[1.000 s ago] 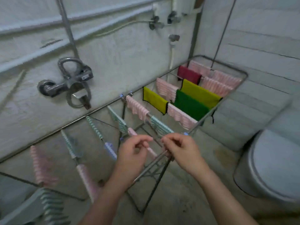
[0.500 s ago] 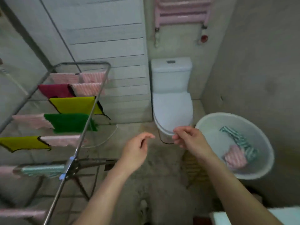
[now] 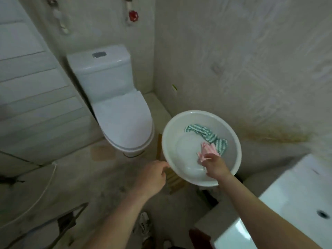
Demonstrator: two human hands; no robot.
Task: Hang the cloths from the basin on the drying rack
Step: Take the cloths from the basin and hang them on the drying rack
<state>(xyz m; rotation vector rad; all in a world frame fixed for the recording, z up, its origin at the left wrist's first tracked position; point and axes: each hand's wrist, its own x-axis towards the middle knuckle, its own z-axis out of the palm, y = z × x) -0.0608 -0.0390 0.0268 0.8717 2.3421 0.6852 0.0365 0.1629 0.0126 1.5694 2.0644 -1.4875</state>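
Two cloths (image 3: 206,135) in the basin (image 3: 168,141); right hand (image 3: 214,164) seemingly gripping one.

Both bare forearms reach forward and down. The right hand (image 3: 214,165) stretches farther out, its fingers (image 3: 206,156) pinched together on something pink. The left hand (image 3: 152,176) hangs lower and nearer, palm down, fingers loosely curled and holding nothing.

White basin (image 3: 167,141) holds pink cloth (image 3: 208,151), green cloth (image 3: 203,133).
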